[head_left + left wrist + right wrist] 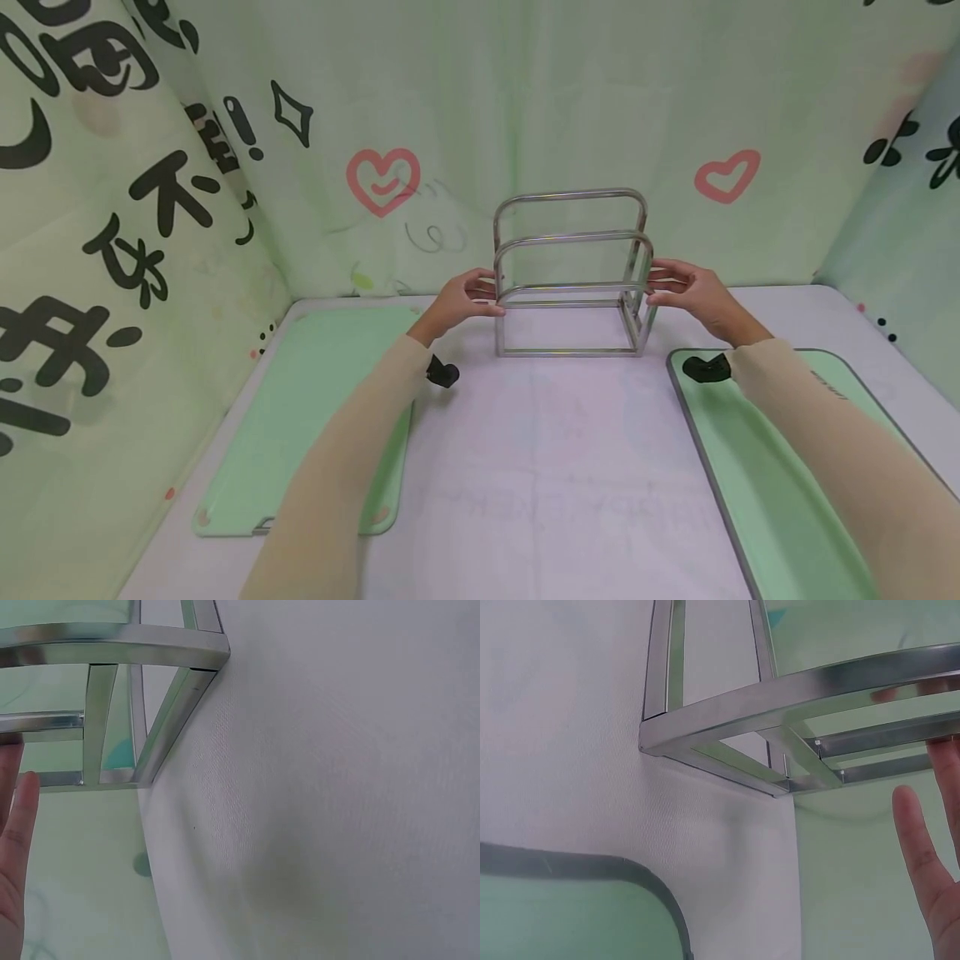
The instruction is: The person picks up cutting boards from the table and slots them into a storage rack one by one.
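Note:
A silver metal rack [572, 287] with several upright loops stands on the table near its back edge. My left hand [468, 297] touches its left side, the thumb near the front loop and the other fingers further back. On the opposite side, my right hand [693, 292] touches the rack in the same way. In the left wrist view, straight fingers [13, 847] reach up to the rack's bars [112, 645]. Extended fingers [919, 847] also show beside the bars [727, 709] in the right wrist view. Both thumbs are out of sight in the wrist views.
A light green board [300, 400] lies flat at the left, partly under my left sleeve. Another green board [727, 433] with a grey edge lies at the right beneath my right forearm. Printed curtains surround the white tabletop [540, 467] at the back and sides.

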Available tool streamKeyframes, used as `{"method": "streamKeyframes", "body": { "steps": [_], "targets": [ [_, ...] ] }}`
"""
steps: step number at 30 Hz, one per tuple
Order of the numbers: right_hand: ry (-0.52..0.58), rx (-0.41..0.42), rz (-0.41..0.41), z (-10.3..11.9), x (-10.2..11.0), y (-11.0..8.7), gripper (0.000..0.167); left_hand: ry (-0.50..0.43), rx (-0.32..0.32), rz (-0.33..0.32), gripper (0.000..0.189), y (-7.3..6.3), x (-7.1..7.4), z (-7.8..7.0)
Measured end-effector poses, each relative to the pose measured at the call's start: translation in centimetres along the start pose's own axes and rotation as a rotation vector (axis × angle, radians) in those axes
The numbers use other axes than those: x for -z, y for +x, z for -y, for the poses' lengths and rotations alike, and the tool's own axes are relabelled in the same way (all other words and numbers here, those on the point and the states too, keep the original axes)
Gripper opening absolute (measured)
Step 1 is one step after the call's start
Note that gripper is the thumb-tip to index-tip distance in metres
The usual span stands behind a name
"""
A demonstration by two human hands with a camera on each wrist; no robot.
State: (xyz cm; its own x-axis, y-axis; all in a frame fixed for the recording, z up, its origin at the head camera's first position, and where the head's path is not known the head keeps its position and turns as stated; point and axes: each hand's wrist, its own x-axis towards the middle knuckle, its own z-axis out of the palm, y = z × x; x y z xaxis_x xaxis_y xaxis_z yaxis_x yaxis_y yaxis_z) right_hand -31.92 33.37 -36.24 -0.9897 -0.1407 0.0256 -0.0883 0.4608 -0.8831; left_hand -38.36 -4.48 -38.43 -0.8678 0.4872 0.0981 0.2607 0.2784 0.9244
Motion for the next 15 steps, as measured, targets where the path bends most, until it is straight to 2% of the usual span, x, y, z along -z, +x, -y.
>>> {"method": "streamKeyframes", "body": {
  "steps": [15],
  "targets": [
    [-0.03, -0.023, 0.008, 0.7, -1.7, 0.6, 0.069, -0.002, 0.025, -0.001, 0.058, -1.4, 1.7, 0.1]
  ]
}}
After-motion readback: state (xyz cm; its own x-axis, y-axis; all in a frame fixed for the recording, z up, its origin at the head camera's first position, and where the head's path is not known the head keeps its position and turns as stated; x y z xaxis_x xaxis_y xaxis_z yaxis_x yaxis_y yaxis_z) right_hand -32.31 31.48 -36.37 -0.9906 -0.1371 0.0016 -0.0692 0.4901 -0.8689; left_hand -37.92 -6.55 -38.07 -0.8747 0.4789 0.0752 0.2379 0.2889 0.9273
